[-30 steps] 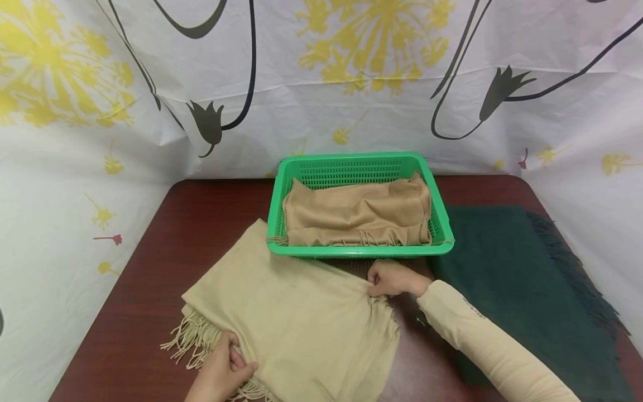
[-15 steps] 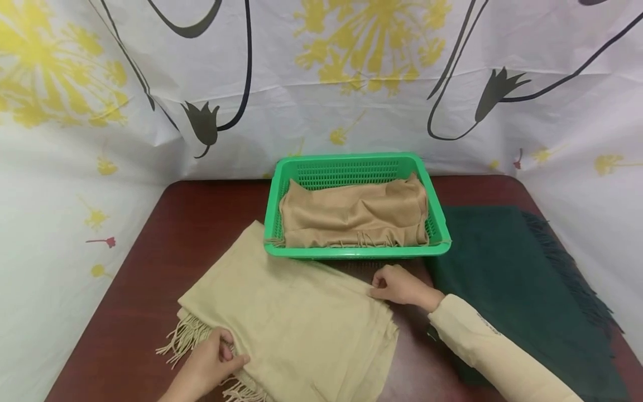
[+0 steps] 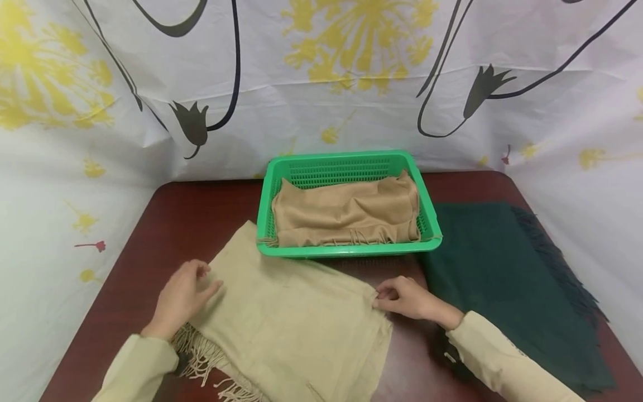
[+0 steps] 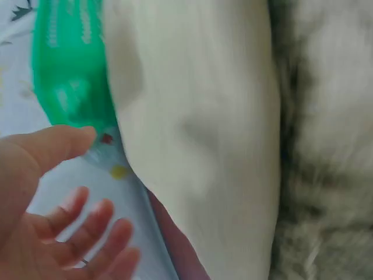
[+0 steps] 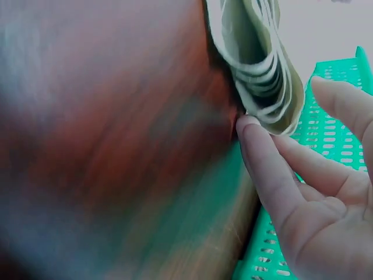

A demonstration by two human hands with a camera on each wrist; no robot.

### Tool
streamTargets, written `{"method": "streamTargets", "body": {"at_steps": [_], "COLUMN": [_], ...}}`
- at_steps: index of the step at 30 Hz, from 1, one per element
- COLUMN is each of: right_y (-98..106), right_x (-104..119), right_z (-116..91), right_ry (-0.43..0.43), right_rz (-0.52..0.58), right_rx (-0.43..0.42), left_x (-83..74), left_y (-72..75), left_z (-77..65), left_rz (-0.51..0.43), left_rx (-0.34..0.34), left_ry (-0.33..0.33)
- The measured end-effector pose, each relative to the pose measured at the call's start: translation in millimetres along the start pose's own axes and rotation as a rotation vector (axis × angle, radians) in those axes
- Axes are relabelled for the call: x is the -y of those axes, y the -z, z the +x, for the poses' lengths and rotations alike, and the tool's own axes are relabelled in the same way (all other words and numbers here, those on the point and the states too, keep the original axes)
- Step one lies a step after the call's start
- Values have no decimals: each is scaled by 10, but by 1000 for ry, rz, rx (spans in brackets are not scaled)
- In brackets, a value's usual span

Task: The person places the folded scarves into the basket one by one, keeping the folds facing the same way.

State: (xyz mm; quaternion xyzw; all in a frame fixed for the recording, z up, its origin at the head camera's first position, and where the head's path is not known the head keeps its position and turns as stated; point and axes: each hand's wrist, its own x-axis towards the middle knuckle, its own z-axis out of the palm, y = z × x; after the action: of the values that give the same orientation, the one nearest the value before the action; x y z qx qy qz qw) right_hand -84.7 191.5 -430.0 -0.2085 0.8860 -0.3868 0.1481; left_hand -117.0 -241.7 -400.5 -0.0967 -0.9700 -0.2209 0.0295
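A pale beige scarf (image 3: 296, 318) lies folded in layers on the table, its fringe (image 3: 201, 349) spread at the near left. My left hand (image 3: 181, 296) hovers by the scarf's left corner, thumb and fingers apart, holding nothing. In the left wrist view that hand (image 4: 70, 204) is spread beside the blurred cloth. At the scarf's right corner is my right hand (image 3: 407, 298). The right wrist view shows the fingertips (image 5: 250, 129) touching the stacked folds (image 5: 268, 87) from beneath, the thumb held away from them.
Behind the scarf stands a green plastic basket (image 3: 351, 251) with a folded tan fringed scarf (image 3: 346, 212) inside, its front rim overlapping the beige scarf in this view. A dark green fringed scarf (image 3: 502, 290) lies at the right of the dark red table (image 3: 196, 218). Patterned white cloth (image 3: 301, 100) surrounds the table.
My left hand has let go of the scarf's fringed near-left edge and moved away toward its left corner. My right hand, pinching the right corner earlier, has loosened and shifted slightly nearer.
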Motion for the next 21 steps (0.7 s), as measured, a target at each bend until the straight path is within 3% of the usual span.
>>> {"method": "streamTargets", "body": {"at_steps": [5, 9, 14, 21], "right_y": [-36, -64, -97, -136], "right_x": [19, 3, -8, -2], "right_z": [-35, -65, -113, -252], "right_ry": [-22, -62, -131, -237], "right_rz": [86, 195, 296, 474], "right_rx": [27, 44, 56, 62], "left_x": [303, 456, 490, 458], "left_y": [-17, -23, -40, -111], "left_z": [329, 493, 606, 675], "left_rz": [-55, -75, -66, -82], "left_rx": [49, 96, 128, 218], "left_ry": [-28, -43, -68, -45]}}
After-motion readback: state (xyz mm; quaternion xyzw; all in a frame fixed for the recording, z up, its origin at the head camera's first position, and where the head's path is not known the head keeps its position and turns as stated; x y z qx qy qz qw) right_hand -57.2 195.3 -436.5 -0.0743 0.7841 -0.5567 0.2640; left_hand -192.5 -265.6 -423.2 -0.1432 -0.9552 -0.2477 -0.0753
